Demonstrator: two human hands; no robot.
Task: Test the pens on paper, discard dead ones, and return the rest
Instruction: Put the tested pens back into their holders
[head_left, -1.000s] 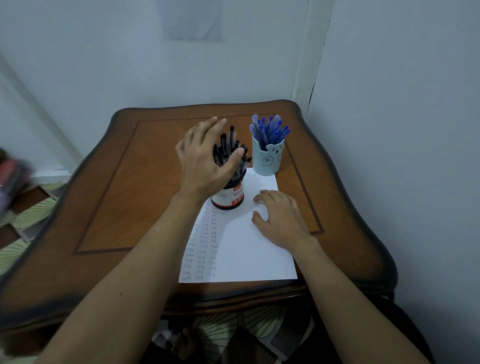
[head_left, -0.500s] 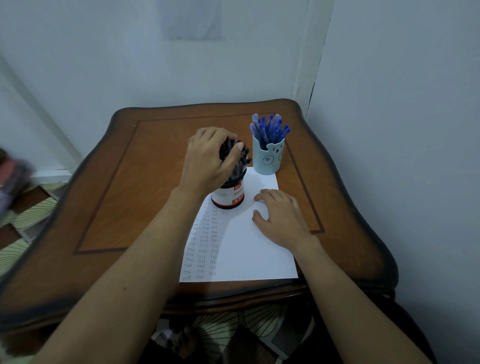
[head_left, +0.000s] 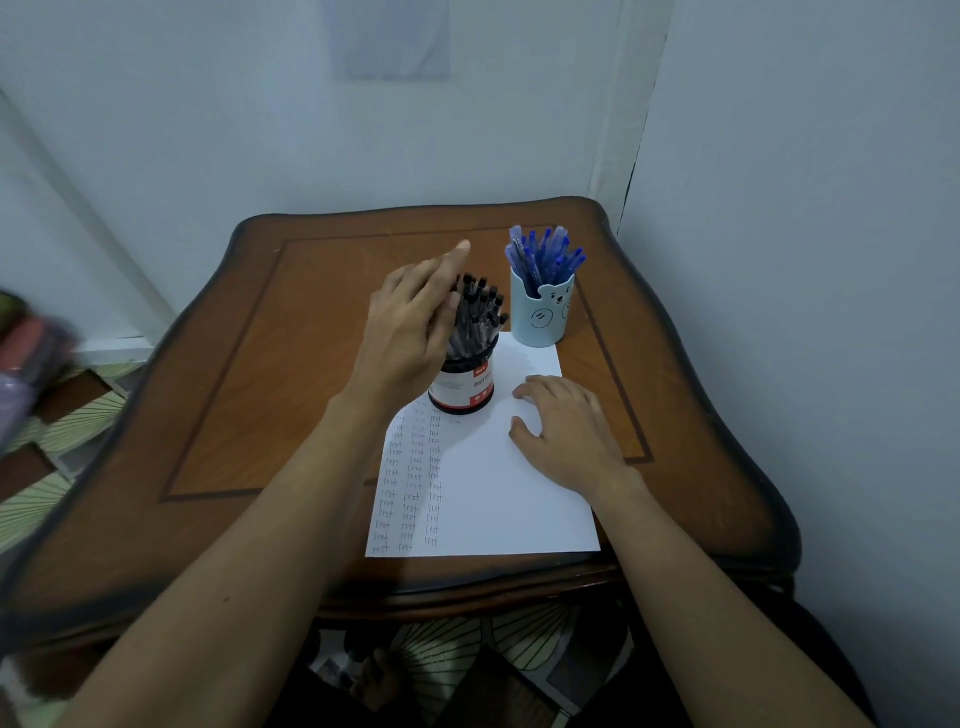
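A round white-and-red canister full of black-capped pens stands on the far left corner of a white paper sheet. Columns of small handwritten marks run down the sheet's left side. My left hand is at the canister's left side, fingers stretched out against the pen tops and index finger pointing up; the thumb is hidden, and no pen shows in the hand. My right hand lies flat on the sheet. Behind it, a light blue bear-face cup holds blue pens.
Everything sits on a small brown wooden table pushed into a corner, with walls close behind and on the right. A blurred dark and reddish object is at the left edge above a patterned floor.
My left hand, curled over the black pens half a second ago, has straightened its fingers and shifted to the canister's left side. My right hand has stayed on the paper.
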